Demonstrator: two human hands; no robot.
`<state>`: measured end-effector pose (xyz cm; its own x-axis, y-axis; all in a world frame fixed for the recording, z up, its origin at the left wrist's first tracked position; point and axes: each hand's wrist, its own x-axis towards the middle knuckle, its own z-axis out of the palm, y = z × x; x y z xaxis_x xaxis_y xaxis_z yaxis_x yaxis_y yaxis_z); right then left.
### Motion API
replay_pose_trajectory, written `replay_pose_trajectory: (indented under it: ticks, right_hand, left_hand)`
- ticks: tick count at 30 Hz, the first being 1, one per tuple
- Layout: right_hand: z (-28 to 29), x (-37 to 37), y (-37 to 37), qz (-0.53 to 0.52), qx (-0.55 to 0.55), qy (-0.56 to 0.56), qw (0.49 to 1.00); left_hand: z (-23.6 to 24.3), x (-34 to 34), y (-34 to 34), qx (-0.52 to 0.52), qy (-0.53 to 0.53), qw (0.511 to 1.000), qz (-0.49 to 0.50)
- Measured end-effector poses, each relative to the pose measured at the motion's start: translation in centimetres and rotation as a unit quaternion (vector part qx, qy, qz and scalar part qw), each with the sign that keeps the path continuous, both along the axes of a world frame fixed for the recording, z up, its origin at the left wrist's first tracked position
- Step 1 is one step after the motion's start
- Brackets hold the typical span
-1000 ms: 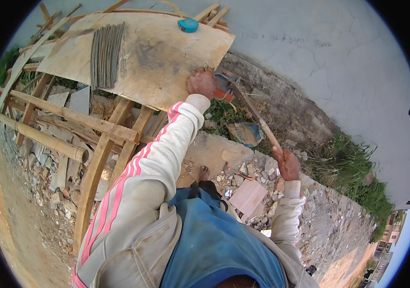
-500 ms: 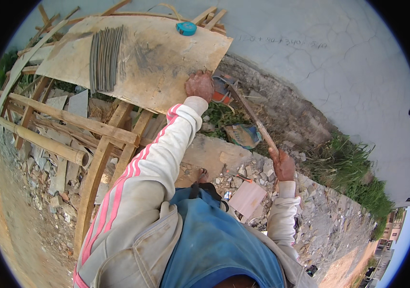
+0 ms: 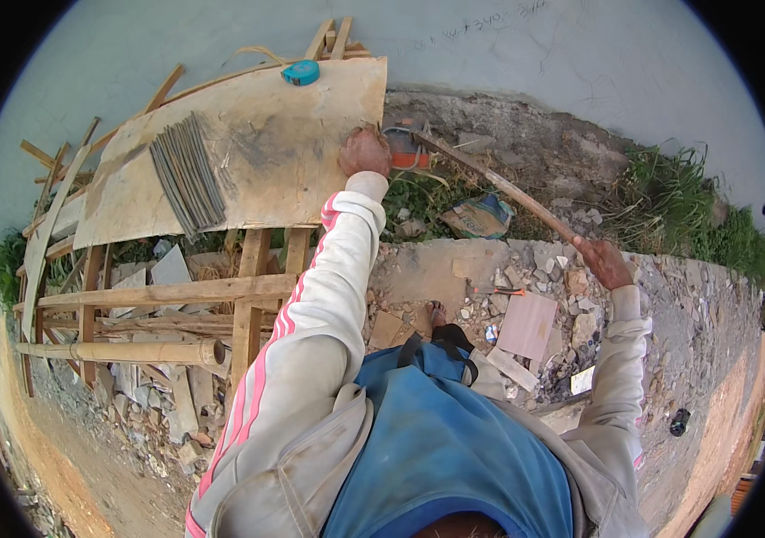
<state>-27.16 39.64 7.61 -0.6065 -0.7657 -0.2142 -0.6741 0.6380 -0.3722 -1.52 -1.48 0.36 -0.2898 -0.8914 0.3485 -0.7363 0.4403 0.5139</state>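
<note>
My right hand is wrapped round the near end of a long wooden handle. The handle slants up and left to the right edge of a stained plywood board; whatever is at its far end is too small to make out. On that same edge rests my left hand, closed in a fist, and what it grips is hidden. A bundle of thin metal rods lies on the board to the left. A teal tape measure sits at the board's back edge.
A rough timber frame and a bamboo pole support or flank the board. Beyond rises a grey wall. Rubble, a pink tile and an orange-handled tool lie on the ground. Weeds grow along the wall.
The view has turned, so the board and frame look rotated. My right hand sits farther right, and the handle slopes less steeply. My left hand stays closed at the board's edge.
</note>
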Motion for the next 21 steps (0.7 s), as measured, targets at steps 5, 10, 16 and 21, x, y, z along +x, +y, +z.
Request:
replay_pose_trajectory:
  ticks: [5,10,16,21]
  right_hand:
    - [-0.9,8.8,0.8,-0.078,0.007,0.058,0.995]
    - [-2.3,12.8,1.4,-0.105,-0.024,0.098,0.989]
    - [-1.7,12.9,0.8,-0.093,-0.018,0.093,0.991]
    - [-2.8,18.7,0.9,-0.157,-0.008,0.088,0.984]
  left_hand:
    - [0.3,0.1,0.1,0.017,0.017,1.0,-0.017]
    - [0.7,0.1,0.4,0.012,0.0,1.0,-0.006]
    - [0.5,0.1,0.1,0.003,0.001,1.0,-0.012]
    - [0.2,0.2,0.1,-0.01,-0.003,1.0,-0.013]
